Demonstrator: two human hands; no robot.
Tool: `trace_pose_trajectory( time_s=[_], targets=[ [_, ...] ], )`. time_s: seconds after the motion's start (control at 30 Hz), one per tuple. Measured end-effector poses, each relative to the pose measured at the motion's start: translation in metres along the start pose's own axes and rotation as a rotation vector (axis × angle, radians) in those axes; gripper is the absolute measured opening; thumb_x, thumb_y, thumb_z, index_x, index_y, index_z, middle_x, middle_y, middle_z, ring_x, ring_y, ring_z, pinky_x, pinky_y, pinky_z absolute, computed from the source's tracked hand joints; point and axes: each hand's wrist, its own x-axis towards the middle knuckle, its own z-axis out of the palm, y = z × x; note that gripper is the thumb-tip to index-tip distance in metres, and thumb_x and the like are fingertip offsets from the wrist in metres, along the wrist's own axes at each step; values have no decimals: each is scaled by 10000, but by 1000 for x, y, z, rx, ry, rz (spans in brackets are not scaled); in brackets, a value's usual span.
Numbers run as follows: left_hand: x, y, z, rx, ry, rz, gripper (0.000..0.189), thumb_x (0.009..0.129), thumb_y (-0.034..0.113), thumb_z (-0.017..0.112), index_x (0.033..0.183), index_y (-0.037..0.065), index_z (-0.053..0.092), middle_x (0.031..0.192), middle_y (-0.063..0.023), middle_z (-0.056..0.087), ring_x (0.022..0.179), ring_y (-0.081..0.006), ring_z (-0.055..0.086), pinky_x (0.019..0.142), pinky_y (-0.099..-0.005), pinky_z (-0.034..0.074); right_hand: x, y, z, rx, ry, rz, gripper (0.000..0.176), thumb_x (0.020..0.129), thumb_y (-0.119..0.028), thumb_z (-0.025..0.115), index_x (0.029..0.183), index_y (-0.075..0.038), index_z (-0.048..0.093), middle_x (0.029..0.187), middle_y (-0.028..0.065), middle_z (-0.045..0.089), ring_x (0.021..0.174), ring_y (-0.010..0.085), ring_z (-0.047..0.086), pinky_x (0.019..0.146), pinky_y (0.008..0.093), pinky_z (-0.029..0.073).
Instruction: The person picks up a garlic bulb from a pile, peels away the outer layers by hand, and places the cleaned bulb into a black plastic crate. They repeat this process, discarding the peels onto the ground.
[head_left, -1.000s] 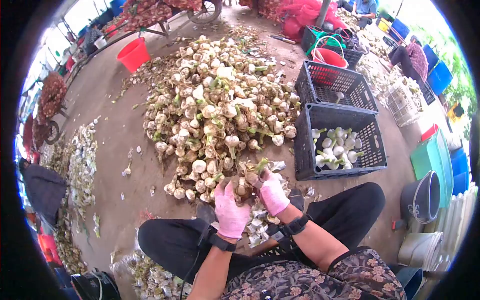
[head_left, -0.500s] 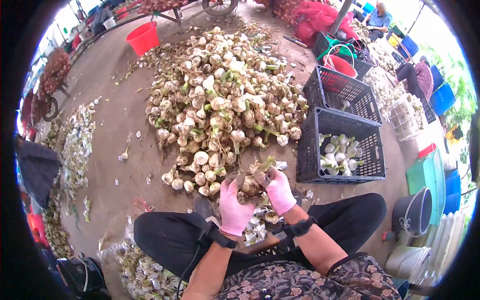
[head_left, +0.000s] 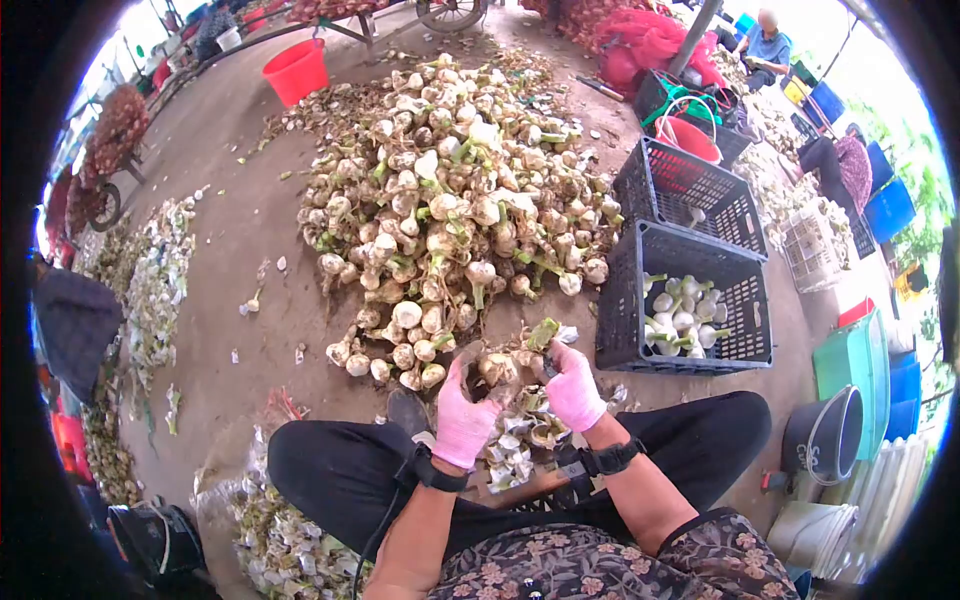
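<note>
Our left hand [head_left: 462, 420] and right hand [head_left: 575, 390] both clasp one garlic bulb [head_left: 497, 368] just off the near edge of the garlic heap [head_left: 450, 200]; we judge it light, firm and papery-skinned, best gripped round its body.

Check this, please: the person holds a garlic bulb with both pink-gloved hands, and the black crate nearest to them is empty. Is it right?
One detail is wrong. In the head view the nearest black crate is not empty: peeled white garlic bulbs lie in it. The rest is right: the left hand and the right hand, both in pink gloves, hold a garlic bulb.
</note>
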Motion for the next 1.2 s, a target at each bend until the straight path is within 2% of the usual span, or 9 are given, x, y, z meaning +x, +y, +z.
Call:
trace_pose_trajectory(
  time_s=[0.23,0.3,0.33,0.5,0.6,0.8,1.0,1.1,1.2],
  targets=[
    [2,-7,-2,-626,-4,-266,385,923,183,541,1264,23,457,1118,-78,589,985,-171,597,822,-320,512,-2,-8,-9,-36,30,-138,178,793,-80,672,920,27,608,650,65,543,593,122,481,548,280,375],
    [10,-13,-5,-874,30,-619,391,953,326,441,1201,38,530,1119,-84,611,1005,-219,591,882,-357,485,-4,-10,-13,45,-30,-34,168,795,-67,672,920,28,613,688,58,578,626,109,509,577,266,399],
    [12,-16,-8,-891,21,-705,440,961,425,401,1196,78,537,1011,-82,655,829,-220,665,585,-395,563,-5,-13,-14,122,-91,68,158,797,-54,672,919,29,618,726,50,613,660,95,538,605,252,422],
    [3,-25,-3,-940,-31,-578,427,955,369,465,1270,81,474,1126,-105,610,955,-224,634,742,-358,563,-6,-24,-22,275,-110,161,166,827,-47,663,980,13,635,838,20,651,750,72,560,658,239,457],
    [2,-10,7,-495,32,-250,538,786,-12,689,1261,11,439,1107,-90,575,965,-163,586,838,-294,511,-7,-27,-18,296,-72,178,168,827,-61,671,973,17,639,842,31,655,742,74,562,665,241,462],
    [-1,0,-1,-337,-112,-275,576,737,-49,711,1245,-11,442,1125,-70,570,1018,-144,560,850,-268,490,1,-29,-14,176,-98,25,242,758,79,582,983,25,651,879,48,673,788,89,595,703,263,479],
    [-11,18,1,-576,-387,-456,698,713,-16,758,1309,-19,394,1221,-85,536,1114,-156,528,951,-301,437,28,-1,-17,-386,96,-55,341,701,27,507,1001,-48,652,885,230,637,838,386,615,749,389,486],
    [-12,15,3,-271,-452,-276,706,707,-4,766,1307,-12,395,1224,-80,535,1126,-155,520,970,-304,422,32,63,-23,-683,-263,-40,361,705,-7,514,1040,-58,639,953,205,644,875,380,605,788,375,493],
    [-10,12,3,-296,-363,-261,691,683,2,778,1274,4,420,1203,-81,543,1102,-162,530,966,-305,425,9,25,-37,-650,-251,-229,434,733,22,539,1158,-48,589,1086,166,630,957,325,614,851,342,490]
  ],
)
